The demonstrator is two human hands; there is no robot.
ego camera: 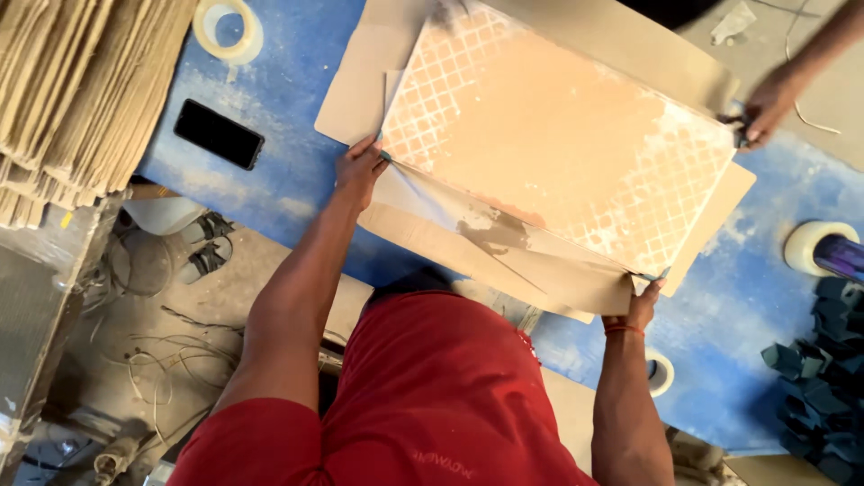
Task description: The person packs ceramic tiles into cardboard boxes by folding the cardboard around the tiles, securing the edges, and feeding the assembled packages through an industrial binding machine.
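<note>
Scene: While the large rectangular tan tile with a white lattice pattern [558, 148] lies tilted across flat brown cardboard sheets [423, 236] on the blue surface [297, 117], both of the person's hands are at its near edge.
Left hand: the left hand [360, 169] is at 9 o'clock of the tile, its grip pinching the tile's near-left corner, fingers curled over the edge.
Right hand: the right hand [641, 306], with a red band at the wrist, is at 5 o'clock of the tile, its grip pinching the near-right corner with the fingertips.
Tile: at the middle of the view, resting on the cardboard, long side running from 10 o'clock to 4 o'clock; a dark stain shows on the cardboard just below its near edge.
Other person: another person's hand [765, 108] touches the tile's far-right corner at 2 o'clock.
Around: a black flat phone [219, 133] lies on the surface at 9 o'clock, well apart from the tile; a clear tape roll [228, 29] is at 11 o'clock; a stack of corrugated cardboard [72, 90] fills the far left; a white tape roll [810, 245] and dark blue corner pieces [823, 378] sit at 4 o'clock.
</note>
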